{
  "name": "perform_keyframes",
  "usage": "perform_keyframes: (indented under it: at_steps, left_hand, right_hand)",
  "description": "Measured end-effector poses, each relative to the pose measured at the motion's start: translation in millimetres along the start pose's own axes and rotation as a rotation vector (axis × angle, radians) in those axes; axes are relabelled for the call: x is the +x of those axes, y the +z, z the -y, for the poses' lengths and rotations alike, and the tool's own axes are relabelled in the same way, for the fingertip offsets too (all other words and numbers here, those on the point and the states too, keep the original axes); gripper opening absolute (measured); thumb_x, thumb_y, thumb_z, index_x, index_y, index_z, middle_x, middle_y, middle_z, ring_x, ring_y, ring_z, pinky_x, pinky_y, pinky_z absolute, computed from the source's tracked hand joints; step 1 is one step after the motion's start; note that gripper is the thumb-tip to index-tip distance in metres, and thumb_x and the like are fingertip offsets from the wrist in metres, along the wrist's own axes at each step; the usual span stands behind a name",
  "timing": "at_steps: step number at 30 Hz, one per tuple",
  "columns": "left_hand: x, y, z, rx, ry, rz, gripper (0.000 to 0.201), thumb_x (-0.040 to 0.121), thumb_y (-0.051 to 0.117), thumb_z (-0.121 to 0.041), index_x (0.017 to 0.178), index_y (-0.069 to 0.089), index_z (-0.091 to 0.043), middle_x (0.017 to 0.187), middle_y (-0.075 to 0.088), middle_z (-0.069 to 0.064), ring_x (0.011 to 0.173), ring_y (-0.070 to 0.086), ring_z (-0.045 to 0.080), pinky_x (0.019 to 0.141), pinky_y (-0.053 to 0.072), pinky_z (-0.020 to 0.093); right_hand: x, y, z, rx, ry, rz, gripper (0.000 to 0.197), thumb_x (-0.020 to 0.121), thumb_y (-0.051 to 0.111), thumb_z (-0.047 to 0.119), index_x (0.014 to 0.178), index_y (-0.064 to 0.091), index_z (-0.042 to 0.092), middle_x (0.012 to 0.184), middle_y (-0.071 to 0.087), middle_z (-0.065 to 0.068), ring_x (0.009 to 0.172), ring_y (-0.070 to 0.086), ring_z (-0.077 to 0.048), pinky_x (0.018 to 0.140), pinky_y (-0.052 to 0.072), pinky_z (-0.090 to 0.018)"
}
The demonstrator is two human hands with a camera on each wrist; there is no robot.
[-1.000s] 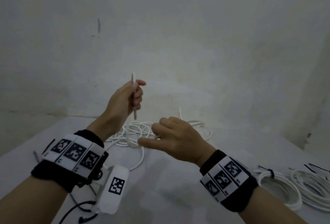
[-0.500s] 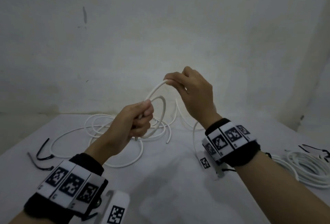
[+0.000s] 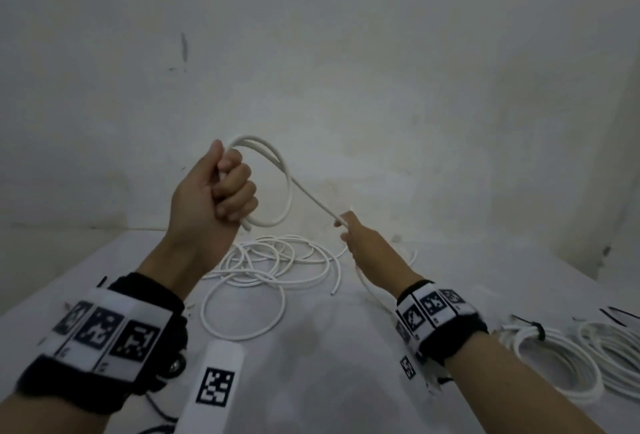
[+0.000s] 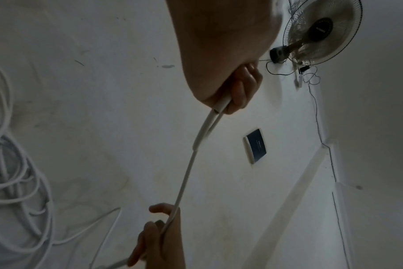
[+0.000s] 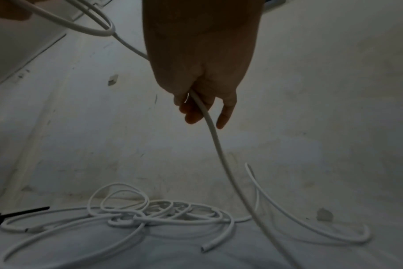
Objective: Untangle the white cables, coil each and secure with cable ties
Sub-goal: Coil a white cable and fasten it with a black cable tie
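Observation:
My left hand (image 3: 225,187) is raised in a fist and grips a small coil of white cable (image 3: 277,170), one or two loops hanging to its right. From the coil the same cable (image 4: 184,174) runs down and right to my right hand (image 3: 349,229), which pinches it and lets it trail on down to the table. In the right wrist view the cable (image 5: 216,145) passes through the fingers (image 5: 193,116) toward a loose tangle of white cables (image 5: 154,214). That tangle (image 3: 273,260) lies on the table below and between both hands.
Two coiled white cables (image 3: 561,357) lie at the right, one bound with a black tie (image 3: 535,326). Loose black ties (image 3: 620,314) lie at the far right edge and another (image 5: 19,213) left of the tangle. A plain wall (image 3: 346,52) rises right behind the white table (image 3: 329,364).
My left hand rose and now holds a second loop in its coil. My right hand dropped from above the coil to lower right, sliding along the cable.

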State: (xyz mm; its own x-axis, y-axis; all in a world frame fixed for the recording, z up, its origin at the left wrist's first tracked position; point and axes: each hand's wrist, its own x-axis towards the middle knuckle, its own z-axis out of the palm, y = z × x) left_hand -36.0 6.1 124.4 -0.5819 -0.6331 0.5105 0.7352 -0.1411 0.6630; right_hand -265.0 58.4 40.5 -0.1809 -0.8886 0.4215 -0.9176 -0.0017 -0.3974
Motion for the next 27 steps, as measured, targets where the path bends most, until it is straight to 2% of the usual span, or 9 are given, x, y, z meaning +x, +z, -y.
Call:
perform_keyframes:
  at_steps: [3, 6, 10, 13, 16, 19, 21, 24, 27]
  left_hand:
    - [7, -7, -8, -0.013, 0.097, -0.054, 0.034, 0.088, 0.036, -0.033, 0.057, 0.043, -0.022, 0.04, 0.026, -0.009, 0.038, 0.008, 0.008, 0.036, 0.019, 0.015]
    - [14, -15, -18, 0.053, 0.169, -0.09, 0.031, 0.092, 0.032, -0.033, 0.064, 0.039, -0.021, 0.042, 0.027, -0.009, 0.033, 0.02, 0.004, 0.039, 0.021, 0.015]
    - [24, -26, -14, 0.282, 0.137, -0.144, 0.034, 0.101, 0.023, -0.03, 0.07, 0.033, -0.02, 0.044, 0.029, -0.011, 0.037, 0.025, 0.002, 0.042, 0.026, 0.014]
    - [24, -32, 7, 0.496, 0.062, -0.114, 0.034, 0.103, 0.023, -0.026, 0.071, 0.034, -0.017, 0.046, 0.031, -0.013, 0.04, 0.027, 0.003, 0.044, 0.028, 0.016]
    - [17, -36, 30, 0.681, -0.052, 0.006, 0.038, 0.097, 0.027, -0.043, 0.073, 0.038, -0.015, 0.05, 0.033, -0.01, 0.044, 0.028, 0.006, 0.046, 0.026, 0.018]
    - [7, -38, 47, 0.769, -0.219, 0.135, 0.06, 0.079, 0.026, -0.075, 0.071, 0.04, -0.017, 0.054, 0.035, -0.009, 0.048, 0.029, 0.006, 0.046, 0.027, 0.017]
    - [-3, -34, 53, 0.842, -0.291, 0.228, 0.059, 0.072, 0.026, -0.086, 0.073, 0.032, -0.028, 0.066, 0.035, -0.017, 0.059, 0.026, 0.001, 0.056, 0.022, 0.019]
    - [-18, -24, 55, 0.939, -0.315, 0.365, 0.064, 0.071, 0.013, -0.087, 0.067, 0.031, -0.026, 0.06, 0.032, -0.015, 0.055, 0.025, 0.002, 0.055, 0.025, 0.013]
    - [-25, -15, 51, 0.856, -0.344, 0.312, 0.06, 0.086, 0.022, -0.071, 0.065, 0.039, -0.017, 0.052, 0.028, -0.008, 0.046, 0.021, 0.008, 0.045, 0.022, 0.02]
  right_hand:
    - [-4, 10, -7, -0.051, 0.016, 0.064, 0.019, 0.099, 0.036, 0.01, 0.117, 0.034, 0.014, 0.08, 0.054, -0.003, 0.072, 0.056, -0.031, 0.065, 0.041, -0.037]
    - [-12, 14, -7, -0.328, -0.038, 0.176, 0.028, 0.101, 0.036, 0.013, 0.129, 0.031, 0.013, 0.087, 0.056, -0.006, 0.073, 0.056, -0.03, 0.066, 0.039, -0.035]
    - [-21, 22, -2, -0.737, -0.486, -0.06, 0.049, 0.069, 0.068, 0.004, 0.109, 0.043, 0.021, 0.068, 0.056, -0.001, 0.045, 0.052, -0.018, 0.042, 0.029, -0.024]
    - [-23, 23, 15, -0.803, -0.838, -0.135, 0.027, 0.085, 0.041, 0.012, 0.109, 0.044, 0.022, 0.078, 0.056, -0.003, 0.057, 0.051, -0.019, 0.052, 0.038, -0.028]
    - [-28, 13, 44, -0.805, -0.983, -0.233, 0.024, 0.094, 0.028, 0.006, 0.103, 0.046, 0.02, 0.082, 0.05, -0.004, 0.065, 0.041, -0.02, 0.061, 0.028, -0.031]
    - [-27, -1, 62, -0.773, -0.988, -0.405, 0.022, 0.084, 0.045, 0.003, 0.098, 0.042, 0.02, 0.085, 0.044, -0.005, 0.069, 0.036, -0.021, 0.062, 0.025, -0.033]
    - [-25, -14, 70, -0.732, -0.93, -0.484, 0.021, 0.083, 0.052, 0.005, 0.096, 0.043, 0.019, 0.082, 0.046, -0.005, 0.069, 0.038, -0.022, 0.061, 0.025, -0.033]
    - [-19, -28, 77, -0.695, -0.824, -0.499, 0.007, 0.089, 0.053, 0.02, 0.09, 0.046, 0.017, 0.074, 0.051, -0.003, 0.064, 0.045, -0.022, 0.061, 0.026, -0.032]
    - [-14, -38, 74, -0.504, -0.661, -0.466, 0.034, 0.092, 0.04, 0.044, 0.082, 0.056, 0.016, 0.072, 0.054, -0.001, 0.062, 0.049, -0.022, 0.062, 0.026, -0.031]
